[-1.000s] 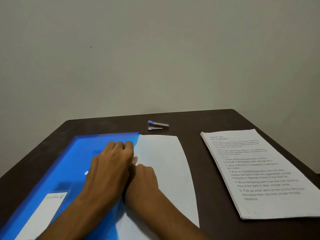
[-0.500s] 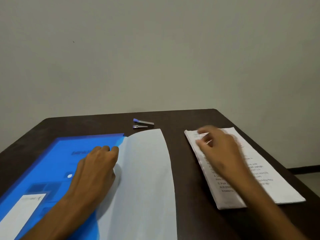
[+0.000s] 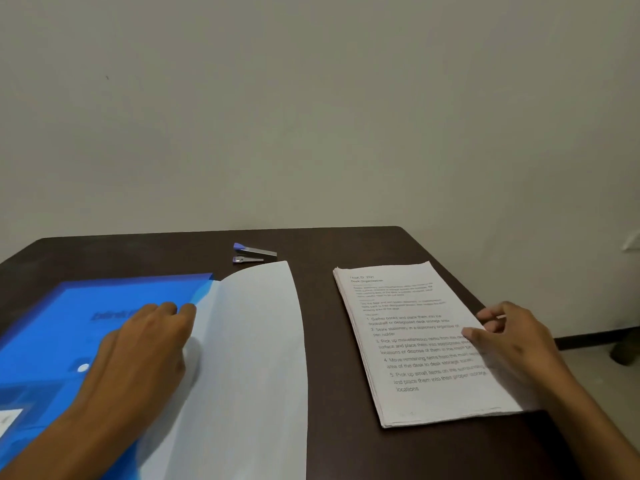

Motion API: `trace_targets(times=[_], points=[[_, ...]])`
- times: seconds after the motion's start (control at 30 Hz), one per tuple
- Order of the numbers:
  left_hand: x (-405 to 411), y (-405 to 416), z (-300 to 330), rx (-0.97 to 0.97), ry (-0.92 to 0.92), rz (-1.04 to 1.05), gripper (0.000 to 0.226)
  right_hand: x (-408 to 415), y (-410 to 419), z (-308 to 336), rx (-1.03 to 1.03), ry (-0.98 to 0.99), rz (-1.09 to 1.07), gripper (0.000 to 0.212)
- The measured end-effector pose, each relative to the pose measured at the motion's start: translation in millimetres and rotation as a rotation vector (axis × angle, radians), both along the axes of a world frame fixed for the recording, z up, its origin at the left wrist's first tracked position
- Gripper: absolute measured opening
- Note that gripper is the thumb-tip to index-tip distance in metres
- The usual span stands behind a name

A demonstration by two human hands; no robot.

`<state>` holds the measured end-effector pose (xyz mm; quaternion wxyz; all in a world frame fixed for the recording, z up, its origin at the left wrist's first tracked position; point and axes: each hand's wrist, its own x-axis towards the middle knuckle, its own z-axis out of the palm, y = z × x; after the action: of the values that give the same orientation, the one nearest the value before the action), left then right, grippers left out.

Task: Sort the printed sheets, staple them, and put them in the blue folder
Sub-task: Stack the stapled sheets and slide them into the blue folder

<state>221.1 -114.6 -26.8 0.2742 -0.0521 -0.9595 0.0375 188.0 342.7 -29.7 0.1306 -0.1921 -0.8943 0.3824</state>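
Dark brown table (image 3: 346,452) against plain wall (image 3: 311,98). Far left: blue folder (image 3: 69,323) lying flat, white snap button (image 3: 83,367) on its face, white label (image 3: 8,419) at the lower left edge. Left hand (image 3: 145,344) palm-down on folder's right part, fingers fairly straight and flat, pressing, gripping nothing. Just right of it: white sheets (image 3: 256,358) sticking out of the folder, blank side up, far edge bowed slightly off the table. Beyond those sheets, near table's far edge: small stapler (image 3: 254,253), blue cap, metal body, apart from both hands. Further right: stack of printed sheets (image 3: 415,341), text up, lying on the table outside the folder, edges a bit uneven. Right hand (image 3: 512,341) at stack's right edge, fingers loosely curled, thumb on top sheet; actual pinch on paper unclear
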Motion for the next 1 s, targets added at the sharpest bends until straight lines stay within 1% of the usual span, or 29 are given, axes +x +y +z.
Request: trace_targets(times=[0.13, 0.3, 0.47, 0.63, 0.7, 0.77, 0.83, 0.9, 1.0], points=[[-1, 1, 2, -0.012, -0.007, 0.002, 0.058, -1, 4, 1, 0.061, 0.03, 0.02, 0.008], [-2, 1, 4, -0.013, -0.011, 0.0, 0.06, 3, 7, 1, 0.082, 0.124, 0.019, 0.011], [2, 4, 8, -0.013, 0.021, -0.013, 0.059, 6, 6, 8, 0.113, 0.274, 0.009, 0.007], [1, 4, 9, -0.008, 0.037, -0.019, 0.059, 8, 5, 15, 0.046, 0.448, -0.027, 0.006], [2, 4, 9, -0.009, 0.03, -0.009, 0.059, 6, 6, 13, 0.03, 0.452, -0.035, 0.008], [4, 4, 10, 0.003, 0.021, -0.01, 0.06, 4, 6, 10, 0.022, 0.395, -0.037, 0.01], [4, 3, 11, 0.019, 0.028, -0.021, 0.065, 3, 7, 7, -0.044, 0.36, -0.044, 0.009], [4, 1, 11, 0.03, 0.031, -0.026, 0.067, 6, 4, 10, -0.182, 0.353, -0.064, 0.006], [4, -4, 12, 0.043, 0.005, -0.013, 0.063, 14, -3, 22, -0.421, 0.358, -0.062, 0.01]])
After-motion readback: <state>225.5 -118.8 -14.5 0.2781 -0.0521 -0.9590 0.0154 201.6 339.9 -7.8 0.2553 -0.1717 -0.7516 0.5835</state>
